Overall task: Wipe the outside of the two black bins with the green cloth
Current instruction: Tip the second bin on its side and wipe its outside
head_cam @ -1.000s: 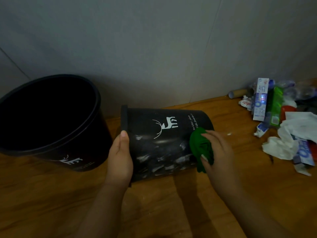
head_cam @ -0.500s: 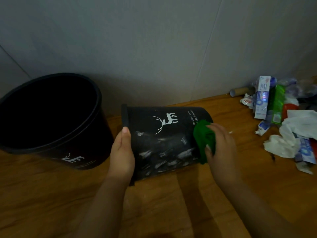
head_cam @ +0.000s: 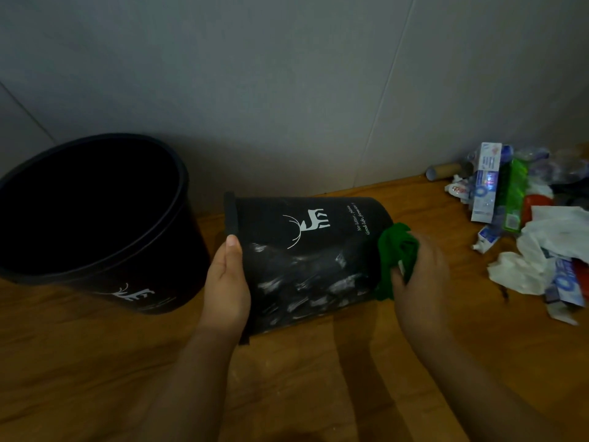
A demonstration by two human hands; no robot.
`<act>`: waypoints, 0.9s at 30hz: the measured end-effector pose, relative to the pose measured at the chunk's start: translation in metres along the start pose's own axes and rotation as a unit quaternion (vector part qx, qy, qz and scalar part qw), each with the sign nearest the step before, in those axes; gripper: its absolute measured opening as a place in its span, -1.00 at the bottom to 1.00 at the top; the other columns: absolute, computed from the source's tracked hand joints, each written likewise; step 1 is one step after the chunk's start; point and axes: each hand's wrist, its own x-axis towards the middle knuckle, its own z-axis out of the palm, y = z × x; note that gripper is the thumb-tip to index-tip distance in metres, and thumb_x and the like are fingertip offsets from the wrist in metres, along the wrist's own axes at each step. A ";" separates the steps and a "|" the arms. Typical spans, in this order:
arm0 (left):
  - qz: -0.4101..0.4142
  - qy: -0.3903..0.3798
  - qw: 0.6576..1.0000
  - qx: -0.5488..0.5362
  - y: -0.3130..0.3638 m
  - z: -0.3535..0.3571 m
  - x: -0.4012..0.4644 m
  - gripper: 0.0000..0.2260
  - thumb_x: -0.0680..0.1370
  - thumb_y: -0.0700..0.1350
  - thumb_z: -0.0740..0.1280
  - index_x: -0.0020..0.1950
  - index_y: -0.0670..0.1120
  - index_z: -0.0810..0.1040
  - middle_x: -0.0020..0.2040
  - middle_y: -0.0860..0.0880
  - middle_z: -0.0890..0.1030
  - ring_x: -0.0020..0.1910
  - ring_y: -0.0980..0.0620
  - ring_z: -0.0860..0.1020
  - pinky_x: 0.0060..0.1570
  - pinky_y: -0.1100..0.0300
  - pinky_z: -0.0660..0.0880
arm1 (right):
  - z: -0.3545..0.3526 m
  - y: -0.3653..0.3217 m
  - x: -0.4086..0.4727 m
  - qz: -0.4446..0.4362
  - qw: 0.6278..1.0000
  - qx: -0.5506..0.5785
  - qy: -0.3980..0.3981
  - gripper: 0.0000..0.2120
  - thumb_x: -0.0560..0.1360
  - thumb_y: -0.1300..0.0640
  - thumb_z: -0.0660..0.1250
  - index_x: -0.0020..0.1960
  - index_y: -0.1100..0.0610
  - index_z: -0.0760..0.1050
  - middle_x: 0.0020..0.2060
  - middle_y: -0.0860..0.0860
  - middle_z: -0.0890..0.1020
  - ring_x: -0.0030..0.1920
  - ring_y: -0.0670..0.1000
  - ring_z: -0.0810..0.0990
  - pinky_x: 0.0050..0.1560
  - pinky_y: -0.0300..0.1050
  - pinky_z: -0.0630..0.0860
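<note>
Sideways lies one black bin (head_cam: pixel 306 260), interior hidden.

Black bins: two, one upright (head_cam: pixel 95 224) and one lying on its side (head_cam: pixel 306 260). Green cloth (head_cam: pixel 396 256): one. Hands: two, a left hand (head_cam: pixel 228 282) and a right hand (head_cam: pixel 420 279). Cardboard tube (head_cam: pixel 443 170): one. Toothpaste boxes in the litter pile: at least two, one standing (head_cam: pixel 486 183) and one lying (head_cam: pixel 565 282). Green packet (head_cam: pixel 514 199): one. Remaining litter cannot be counted.
</note>
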 end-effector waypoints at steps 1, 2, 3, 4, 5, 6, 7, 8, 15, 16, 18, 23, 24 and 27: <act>0.000 0.000 1.000 0.001 0.000 0.000 0.000 -0.62 0.68 0.16 0.02 0.16 0.03 0.57 0.04 0.03 0.64 0.07 0.09 0.60 0.09 0.17 0.51 | 0.002 -0.004 -0.004 -0.010 1.000 -0.001 -0.006 -0.42 0.42 0.31 0.41 0.39 0.08 0.34 0.35 0.05 0.41 0.37 0.08 0.36 0.31 0.13 0.44; 0.000 -0.002 1.000 -0.001 0.000 0.000 0.000 -0.63 0.68 0.16 0.02 0.14 0.05 0.56 0.04 0.03 0.64 0.07 0.09 0.59 0.07 0.17 0.50 | 0.004 -0.009 -0.010 -0.032 0.999 0.002 -0.022 -0.42 0.41 0.31 0.41 0.38 0.07 0.35 0.36 0.03 0.40 0.39 0.06 0.35 0.34 0.08 0.42; -0.001 -0.004 1.000 -0.004 0.000 0.000 -0.001 -0.64 0.68 0.15 0.02 0.13 0.06 0.56 0.03 0.04 0.64 0.06 0.10 0.60 0.03 0.20 0.49 | 0.006 -0.015 -0.016 -0.064 0.997 0.000 -0.043 -0.41 0.40 0.31 0.42 0.38 0.06 0.37 0.37 -0.01 0.39 0.40 0.04 0.33 0.36 0.01 0.37; -0.003 -0.007 1.000 -0.006 0.001 -0.001 -0.001 -0.64 0.68 0.15 0.02 0.12 0.06 0.56 0.03 0.03 0.65 0.05 0.10 0.60 0.00 0.21 0.49 | 0.006 -0.021 -0.019 -0.102 0.993 -0.009 -0.065 -0.40 0.39 0.31 0.43 0.37 0.05 0.38 0.37 -0.03 0.39 0.40 0.02 0.31 0.36 -0.05 0.33; -0.005 -0.009 1.000 -0.008 0.002 -0.001 -0.001 -0.64 0.68 0.15 0.02 0.13 0.05 0.57 0.03 0.03 0.65 0.05 0.09 0.61 -0.02 0.22 0.49 | 0.006 -0.026 -0.018 -0.133 0.987 -0.023 -0.082 -0.40 0.38 0.30 0.43 0.38 0.04 0.38 0.37 -0.05 0.38 0.40 0.00 0.30 0.36 -0.09 0.30; -0.008 -0.011 1.000 -0.009 0.003 -0.001 -0.001 -0.63 0.68 0.16 0.02 0.14 0.04 0.57 0.03 0.03 0.66 0.04 0.09 0.62 -0.04 0.22 0.49 | 0.006 -0.027 -0.014 -0.144 0.985 -0.031 -0.089 -0.40 0.39 0.28 0.42 0.38 0.03 0.37 0.38 -0.07 0.38 0.40 -0.01 0.29 0.36 -0.09 0.30; -0.010 -0.012 1.000 -0.010 0.003 -0.001 -0.001 -0.62 0.68 0.16 0.02 0.15 0.03 0.58 0.03 0.02 0.67 0.04 0.09 0.62 -0.06 0.24 0.49 | 0.004 -0.025 -0.008 -0.129 0.987 -0.027 -0.087 -0.42 0.41 0.27 0.40 0.39 0.02 0.36 0.38 -0.07 0.38 0.40 -0.01 0.29 0.37 -0.07 0.30; -0.011 -0.012 1.000 -0.010 0.003 -0.001 -0.001 -0.61 0.68 0.16 0.02 0.16 0.03 0.58 0.03 0.02 0.67 0.03 0.09 0.63 -0.08 0.24 0.48 | 0.003 -0.022 -0.002 -0.096 0.993 -0.015 -0.073 -0.43 0.43 0.27 0.38 0.40 0.03 0.35 0.38 -0.06 0.39 0.40 0.00 0.30 0.37 -0.03 0.33; -0.021 -0.006 1.000 -0.009 0.000 -0.001 0.000 -0.59 0.68 0.18 0.03 0.21 0.02 0.58 0.07 0.01 0.66 0.10 0.04 0.61 0.11 0.11 0.52 | 0.011 -0.040 -0.033 -0.102 0.990 -0.026 -0.089 -0.38 0.40 0.25 0.39 0.41 -0.01 0.33 0.42 -0.08 0.32 0.42 0.02 0.26 0.36 -0.03 0.33; -0.021 -0.007 1.000 -0.008 0.000 -0.002 0.000 -0.59 0.68 0.18 0.03 0.22 0.02 0.57 0.08 0.00 0.66 0.10 0.04 0.61 0.12 0.10 0.52 | 0.013 -0.043 -0.037 -0.150 0.981 -0.040 -0.113 -0.35 0.37 0.26 0.44 0.41 -0.02 0.35 0.42 -0.09 0.32 0.42 0.03 0.27 0.35 -0.01 0.34; -0.022 -0.013 1.000 -0.009 0.001 -0.002 0.001 -0.59 0.67 0.19 0.03 0.22 0.02 0.57 0.08 0.00 0.66 0.10 0.04 0.61 0.08 0.14 0.51 | 0.014 -0.042 -0.030 -0.192 0.970 -0.062 -0.134 -0.33 0.35 0.25 0.46 0.40 -0.02 0.35 0.42 -0.09 0.34 0.42 0.03 0.28 0.36 0.03 0.35; -0.021 -0.016 0.999 -0.018 0.002 -0.001 -0.001 -0.60 0.68 0.17 0.02 0.25 0.01 0.54 0.09 0.02 0.64 0.09 0.08 0.59 -0.08 0.26 0.46 | 0.001 -0.029 -0.012 -0.052 0.997 -0.019 -0.052 -0.41 0.45 0.28 0.36 0.43 0.03 0.32 0.41 -0.07 0.34 0.41 0.03 0.29 0.37 0.06 0.39; -0.023 -0.015 0.999 -0.022 0.002 0.000 -0.002 -0.59 0.68 0.17 0.02 0.27 0.01 0.54 0.10 0.02 0.64 0.11 0.07 0.59 -0.07 0.26 0.46 | 0.002 -0.031 -0.017 -0.050 0.997 -0.023 -0.055 -0.41 0.45 0.27 0.36 0.43 0.02 0.31 0.41 -0.08 0.33 0.42 0.02 0.27 0.37 0.04 0.38; -0.029 -0.014 0.999 -0.025 0.001 0.000 -0.001 -0.59 0.68 0.18 0.02 0.26 0.00 0.54 0.09 0.01 0.64 0.10 0.05 0.59 -0.06 0.24 0.47 | 0.012 -0.044 -0.036 -0.123 0.987 -0.027 -0.102 -0.37 0.38 0.23 0.41 0.41 -0.01 0.34 0.41 -0.10 0.32 0.41 0.02 0.28 0.36 0.02 0.35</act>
